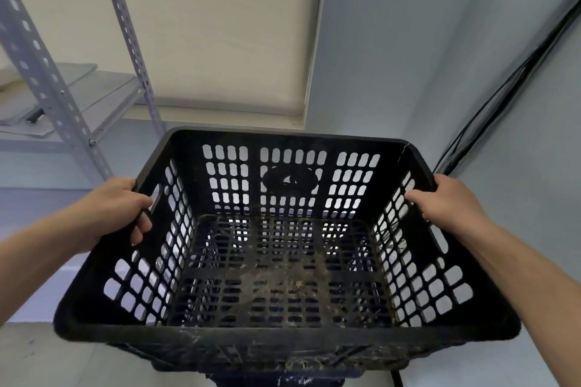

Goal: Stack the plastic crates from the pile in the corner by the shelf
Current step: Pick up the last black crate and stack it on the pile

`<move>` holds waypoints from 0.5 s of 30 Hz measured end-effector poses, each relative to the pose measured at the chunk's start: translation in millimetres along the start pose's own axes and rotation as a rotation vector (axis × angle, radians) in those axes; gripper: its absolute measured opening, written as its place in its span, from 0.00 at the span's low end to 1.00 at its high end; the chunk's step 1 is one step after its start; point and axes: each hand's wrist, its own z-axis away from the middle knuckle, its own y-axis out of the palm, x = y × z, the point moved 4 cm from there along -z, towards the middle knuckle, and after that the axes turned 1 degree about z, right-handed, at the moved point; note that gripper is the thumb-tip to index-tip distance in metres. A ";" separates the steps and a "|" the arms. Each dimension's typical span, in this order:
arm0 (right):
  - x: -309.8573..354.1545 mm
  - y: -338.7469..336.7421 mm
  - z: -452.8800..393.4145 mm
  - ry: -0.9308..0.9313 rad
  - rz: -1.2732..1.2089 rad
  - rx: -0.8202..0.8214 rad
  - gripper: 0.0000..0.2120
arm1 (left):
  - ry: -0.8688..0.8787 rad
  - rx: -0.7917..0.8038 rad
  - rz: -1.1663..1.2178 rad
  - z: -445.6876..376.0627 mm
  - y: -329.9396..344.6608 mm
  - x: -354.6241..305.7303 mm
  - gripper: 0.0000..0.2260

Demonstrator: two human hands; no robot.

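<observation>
A black perforated plastic crate (283,336) fills the middle of the view, its open top facing me and dirt on its slatted floor. My left hand (119,210) grips the crate's left rim at the handle slot, fingers curled inside. My right hand (446,198) grips the right rim the same way. Beneath the held crate, the top of another dark crate (283,378) shows at the bottom edge; I cannot tell whether the two touch.
A grey slotted metal shelf (53,85) stands at the left with flat sheets on its board. A cream roller blind (220,34) hangs behind. Black cables (503,88) run down the grey wall at the right. Pale floor shows at the lower left.
</observation>
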 end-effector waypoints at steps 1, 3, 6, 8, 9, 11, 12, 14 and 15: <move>0.6 0.8 -0.8 -0.002 0.007 0.010 0.12 | -0.001 -0.006 -0.001 0.7 -0.8 1.2 0.05; -0.5 2.8 -3.6 0.012 -0.022 0.035 0.11 | 0.005 -0.023 -0.018 -0.7 -1.4 0.9 0.05; -5.3 4.6 -6.0 0.056 -0.115 0.046 0.10 | 0.023 -0.047 -0.043 -3.4 0.8 -3.5 0.05; -9.0 3.3 -6.5 0.087 -0.192 0.028 0.11 | 0.045 -0.056 -0.042 -6.4 2.5 -6.0 0.05; -10.9 2.2 -7.7 0.106 -0.232 0.014 0.13 | 0.053 -0.057 -0.040 -8.5 2.9 -7.4 0.05; -12.5 0.9 -10.7 0.131 -0.283 0.001 0.12 | 0.062 -0.064 -0.037 -13.2 3.6 -10.0 0.05; -12.7 1.0 -12.7 0.134 -0.288 -0.003 0.12 | 0.064 -0.071 -0.037 -15.4 3.9 -11.4 0.05; -12.5 2.0 -16.4 0.128 -0.273 -0.034 0.15 | 0.072 -0.088 -0.056 -18.2 4.7 -13.9 0.05; -11.6 2.4 -17.2 0.127 -0.267 -0.046 0.17 | 0.079 -0.095 -0.073 -18.9 4.6 -14.7 0.04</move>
